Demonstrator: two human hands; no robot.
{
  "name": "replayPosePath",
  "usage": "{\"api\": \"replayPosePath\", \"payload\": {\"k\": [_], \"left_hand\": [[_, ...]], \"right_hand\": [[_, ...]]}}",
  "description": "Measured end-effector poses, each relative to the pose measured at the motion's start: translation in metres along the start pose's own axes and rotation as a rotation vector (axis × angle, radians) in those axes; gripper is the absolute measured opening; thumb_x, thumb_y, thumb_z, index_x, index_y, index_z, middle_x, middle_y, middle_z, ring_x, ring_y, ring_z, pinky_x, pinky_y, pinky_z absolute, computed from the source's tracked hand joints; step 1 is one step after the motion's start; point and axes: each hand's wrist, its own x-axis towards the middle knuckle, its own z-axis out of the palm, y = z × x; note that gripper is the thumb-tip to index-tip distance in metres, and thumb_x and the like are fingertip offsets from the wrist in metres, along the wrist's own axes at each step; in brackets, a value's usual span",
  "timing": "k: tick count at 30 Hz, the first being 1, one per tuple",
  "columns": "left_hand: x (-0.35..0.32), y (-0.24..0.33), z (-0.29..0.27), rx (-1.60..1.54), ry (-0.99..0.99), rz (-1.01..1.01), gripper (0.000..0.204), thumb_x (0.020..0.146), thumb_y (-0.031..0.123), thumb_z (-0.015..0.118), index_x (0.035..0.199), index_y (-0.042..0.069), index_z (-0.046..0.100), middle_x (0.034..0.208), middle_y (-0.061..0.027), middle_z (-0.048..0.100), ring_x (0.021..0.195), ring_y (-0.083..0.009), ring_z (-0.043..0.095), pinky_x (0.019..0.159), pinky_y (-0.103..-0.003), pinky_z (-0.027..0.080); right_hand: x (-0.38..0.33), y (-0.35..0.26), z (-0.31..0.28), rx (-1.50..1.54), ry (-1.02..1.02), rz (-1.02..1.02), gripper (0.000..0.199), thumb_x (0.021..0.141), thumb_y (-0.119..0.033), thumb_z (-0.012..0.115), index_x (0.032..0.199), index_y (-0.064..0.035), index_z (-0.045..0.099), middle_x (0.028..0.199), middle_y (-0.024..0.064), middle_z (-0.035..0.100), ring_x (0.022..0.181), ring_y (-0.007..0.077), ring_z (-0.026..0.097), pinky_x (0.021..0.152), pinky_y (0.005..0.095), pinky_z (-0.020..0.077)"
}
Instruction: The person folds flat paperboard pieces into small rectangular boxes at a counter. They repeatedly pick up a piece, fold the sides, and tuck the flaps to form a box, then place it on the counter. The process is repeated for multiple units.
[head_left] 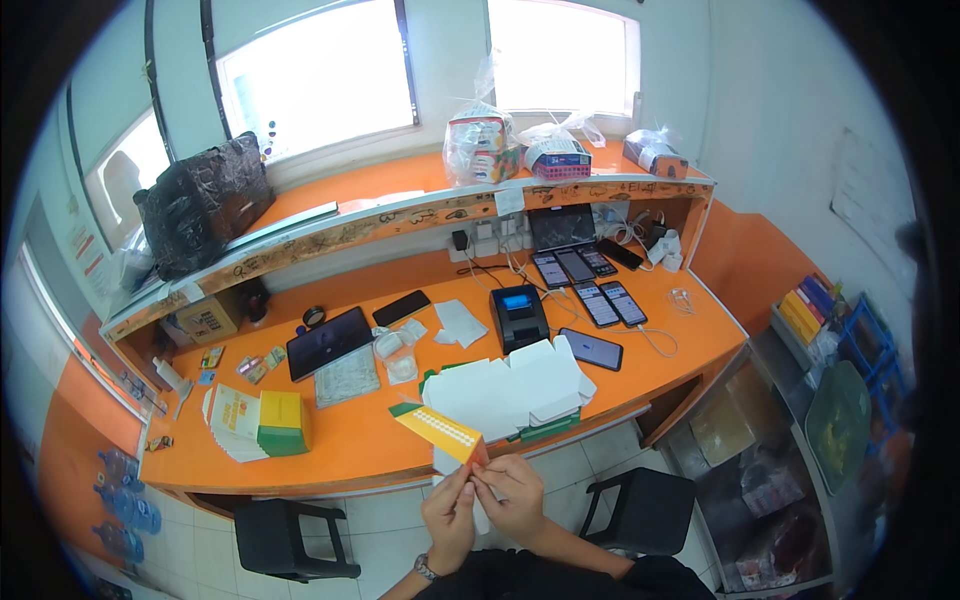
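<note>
Close to the desk's front edge, both hands grip a yellow, white and green cardboard box [440,432] that looks partly folded. My left hand [450,522], a watch on its wrist, pinches the box's lower end. Against it, my right hand [510,495] closes its fingers on the same end, the fingertips of both hands almost meeting. Just beyond lies a stack of flat white box blanks [500,392] with green edges showing. On the left of the desk, a yellow and green box [284,424] stands beside a fanned row of printed cartons [232,412].
Several phones [592,349] and cables lie right of a black receipt printer [519,316]. A dark tablet [329,345] rests left of centre. Two black stools [290,538] stand below the desk. Bagged boxes [478,147] and a black wrapped bundle [200,205] sit on the upper shelf.
</note>
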Motion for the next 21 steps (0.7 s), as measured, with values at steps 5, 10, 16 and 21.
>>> {"api": "replayPosePath", "payload": {"k": [5, 10, 16, 21], "left_hand": [[0.002, -0.013, -0.012, -0.234, 0.082, -0.249, 0.022, 0.091, 0.006, 0.058, 0.109, -0.005, 0.058, 0.095, -0.0104, 0.067, 0.087, -0.0122, 0.063, 0.076, -0.026, 0.05], [0.01, -0.022, -0.038, -0.73, -0.064, -0.272, 0.033, 0.097, 0.025, 0.048, 0.119, 0.0, 0.049, 0.104, -0.0081, 0.06, 0.095, -0.0125, 0.056, 0.085, -0.026, 0.042], [0.032, -0.018, -0.048, -0.368, 0.038, -0.257, 0.048, 0.099, 0.039, 0.038, 0.124, -0.002, 0.044, 0.121, -0.014, 0.052, 0.119, -0.0226, 0.045, 0.1, -0.036, 0.034], [0.044, -0.016, -0.049, 0.223, -0.195, -0.031, 0.032, 0.096, 0.03, 0.048, 0.106, 0.001, 0.057, 0.096, -0.0109, 0.061, 0.092, -0.0184, 0.059, 0.077, -0.031, 0.046]], "right_hand": [[0.0, 0.009, -0.003, 0.171, -0.093, 0.031, 0.028, 0.079, -0.005, 0.066, 0.106, 0.0007, 0.065, 0.094, 0.0127, 0.06, 0.086, 0.024, 0.059, 0.072, 0.0313, 0.048], [0.022, 0.045, -0.028, 0.408, -0.019, 0.395, 0.043, 0.086, -0.012, 0.063, 0.125, 0.0016, 0.051, 0.102, 0.0094, 0.061, 0.093, 0.019, 0.059, 0.081, 0.0305, 0.0481], [0.02, 0.042, -0.053, 0.704, -0.292, 0.608, 0.032, 0.088, -0.008, 0.062, 0.118, 0.0005, 0.054, 0.098, 0.0069, 0.065, 0.087, 0.0107, 0.061, 0.079, 0.0259, 0.0482], [0.021, 0.035, -0.052, 0.476, -0.473, 0.447, 0.03, 0.086, -0.006, 0.063, 0.115, -0.002, 0.057, 0.086, 0.0033, 0.066, 0.08, 0.0092, 0.061, 0.072, 0.0262, 0.0489]]}}
